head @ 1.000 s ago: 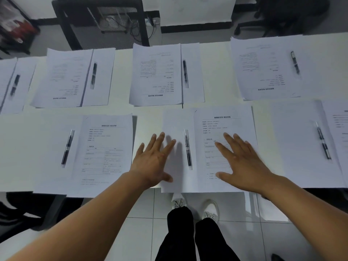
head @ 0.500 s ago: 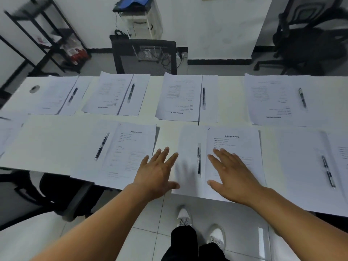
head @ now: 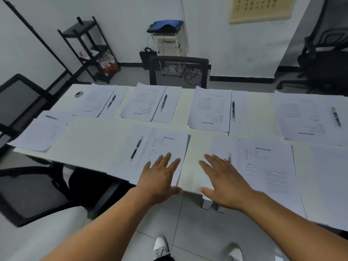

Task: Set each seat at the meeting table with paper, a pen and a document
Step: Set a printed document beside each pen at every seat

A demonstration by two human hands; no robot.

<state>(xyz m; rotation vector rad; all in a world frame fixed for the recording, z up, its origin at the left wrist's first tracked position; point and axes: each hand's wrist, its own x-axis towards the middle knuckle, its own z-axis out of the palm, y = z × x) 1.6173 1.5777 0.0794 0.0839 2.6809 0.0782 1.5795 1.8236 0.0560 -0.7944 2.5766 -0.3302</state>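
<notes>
Head view: both hands hang flat over the near edge of the white table (head: 90, 136), fingers straight and spread, gripping nothing. The left hand (head: 160, 179) lies over the right edge of the left document (head: 165, 147); whether it touches the sheet cannot be told. Half a second ago it sat in the gap between the two near sets. The right hand (head: 224, 181) covers the blank paper (head: 220, 147) of the next set, and its fingertips (head: 207, 157) hide most of that pen (head: 229, 157); earlier it lay further right, on the printed document (head: 267, 166). A second pen (head: 136, 148) lies beside the left document, clear of both hands. Across the table, four more sets lie in a row, one in front of a black chair (head: 178, 72). The view has lifted since then, showing more wall and a shelf (head: 90, 49).
</notes>
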